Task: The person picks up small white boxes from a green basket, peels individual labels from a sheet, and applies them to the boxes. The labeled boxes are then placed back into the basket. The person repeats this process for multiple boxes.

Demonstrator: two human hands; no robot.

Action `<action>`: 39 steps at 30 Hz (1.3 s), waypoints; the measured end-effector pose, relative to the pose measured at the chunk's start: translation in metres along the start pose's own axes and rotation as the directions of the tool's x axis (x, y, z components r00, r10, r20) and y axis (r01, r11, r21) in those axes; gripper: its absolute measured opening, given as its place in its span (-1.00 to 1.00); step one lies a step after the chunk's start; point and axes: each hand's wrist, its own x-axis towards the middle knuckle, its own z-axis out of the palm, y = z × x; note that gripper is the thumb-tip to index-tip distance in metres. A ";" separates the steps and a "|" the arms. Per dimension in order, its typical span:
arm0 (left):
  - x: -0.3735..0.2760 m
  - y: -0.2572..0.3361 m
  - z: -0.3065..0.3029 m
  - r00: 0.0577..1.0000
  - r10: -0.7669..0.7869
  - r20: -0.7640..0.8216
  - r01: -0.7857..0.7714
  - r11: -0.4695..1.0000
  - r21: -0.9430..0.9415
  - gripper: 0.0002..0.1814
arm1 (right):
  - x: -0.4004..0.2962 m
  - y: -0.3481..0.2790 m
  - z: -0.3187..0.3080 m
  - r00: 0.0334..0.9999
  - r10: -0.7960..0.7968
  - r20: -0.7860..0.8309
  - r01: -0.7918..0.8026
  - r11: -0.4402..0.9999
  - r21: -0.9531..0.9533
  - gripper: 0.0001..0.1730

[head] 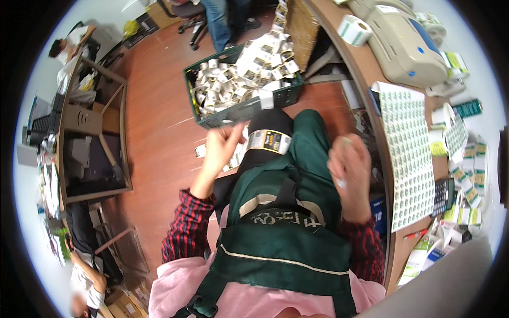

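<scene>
My left hand (pixel 222 146) is beside my left thigh, its thumb close to the edge of a strip of printed labels (pixel 268 141). The strip lies across the black cloth on my thigh, and more labels (pixel 236 159) hang behind the hand towards the floor. Whether the fingers grip the strip cannot be made out. Over my right leg, my right hand (pixel 350 167) is raised with curled, blurred fingers. Small pale bits show at its fingertips and below the palm; what they are is unclear. In front of my knees stands a green plastic crate (pixel 242 109) heaped with curled label strips (pixel 222 89).
On the desk (pixel 441 159) at right are a label printer (pixel 405 43), a label roll (pixel 354 30), a long label sheet (pixel 409 155), a calculator (pixel 442 196) and a red pen (pixel 415 233). A person in jeans (pixel 216 22) stands beyond the crate. Another desk (pixel 127 159) lines the left.
</scene>
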 end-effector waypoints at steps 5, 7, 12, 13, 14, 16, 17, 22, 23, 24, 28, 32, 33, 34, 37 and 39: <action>-0.051 -0.094 0.034 0.970 -0.128 0.205 0.053 0.941 0.334 -0.34 | 0.092 0.143 -0.036 0.917 0.386 0.100 -0.392 0.829 0.398 -0.88; -0.043 -0.095 0.040 0.950 -0.182 0.253 0.134 0.971 0.198 -0.23 | 0.098 0.171 -0.048 0.817 0.511 0.268 -0.577 0.727 0.371 -0.87; -0.023 -0.073 0.049 0.945 -0.166 0.284 0.231 0.949 -0.214 -0.04 | 0.099 0.178 -0.056 0.803 0.561 0.200 -0.586 0.681 0.439 -0.83; -0.023 -0.077 0.049 0.929 -0.222 0.297 0.274 0.951 -0.145 -0.05 | 0.099 0.175 -0.055 0.800 0.567 0.198 -0.590 0.682 0.433 -0.80; -0.023 -0.083 0.049 0.910 -0.278 0.307 0.315 0.946 -0.075 -0.05 | 0.098 0.173 -0.054 0.796 0.573 0.194 -0.594 0.682 0.427 -0.78; -0.028 -0.086 0.045 0.892 -0.352 0.283 0.368 0.930 -0.004 -0.10 | 0.096 0.168 -0.048 0.797 0.586 0.144 -0.593 0.714 0.373 -0.68; -0.029 -0.086 0.049 0.933 -0.266 0.244 0.275 0.961 -0.006 -0.13 | 0.098 0.167 -0.047 0.801 0.581 0.146 -0.587 0.714 0.382 -0.68; -0.006 -0.082 0.077 0.990 0.102 0.095 -0.105 0.994 0.024 -0.42 | 0.096 0.175 -0.050 0.809 0.562 0.171 -0.568 0.674 0.473 -0.76; 0.002 -0.081 0.083 0.988 0.127 0.088 -0.130 0.991 0.024 -0.49 | 0.096 0.175 -0.049 0.815 0.564 0.134 -0.549 0.677 0.490 -0.78; 0.010 -0.078 0.090 0.989 0.145 0.035 -0.142 0.988 -0.062 -0.62 | 0.099 0.178 -0.048 0.834 0.529 0.160 -0.527 0.674 0.519 -0.83; 0.022 -0.057 0.091 0.990 -0.126 -0.059 0.094 0.920 -0.381 -0.73 | 0.109 0.144 -0.050 0.905 0.401 0.144 -0.419 0.780 0.464 -0.90; 0.025 -0.005 0.056 0.983 -0.169 0.068 0.149 0.533 -0.833 -0.67 | 0.110 0.066 -0.023 0.973 0.201 0.111 -0.163 0.945 -0.282 -0.92; 0.022 0.013 0.050 0.988 -0.141 0.061 0.125 0.510 -0.851 -0.67 | 0.107 0.049 -0.011 0.968 0.205 0.144 -0.134 0.910 -0.391 -0.93; 0.021 0.021 0.046 0.989 -0.136 0.053 0.117 0.520 -0.846 -0.65 | 0.105 0.037 -0.003 0.961 0.214 0.176 -0.101 0.863 -0.496 -0.93; 0.016 0.038 0.041 0.994 -0.106 0.039 0.093 0.569 -0.817 -0.63 | 0.099 0.024 0.019 0.953 0.240 0.186 -0.090 0.808 -0.582 -0.95; 0.011 0.045 0.040 0.996 -0.083 0.031 0.074 0.590 -0.804 -0.63 | 0.097 0.017 0.031 0.944 0.248 0.218 -0.061 0.779 -0.624 -0.93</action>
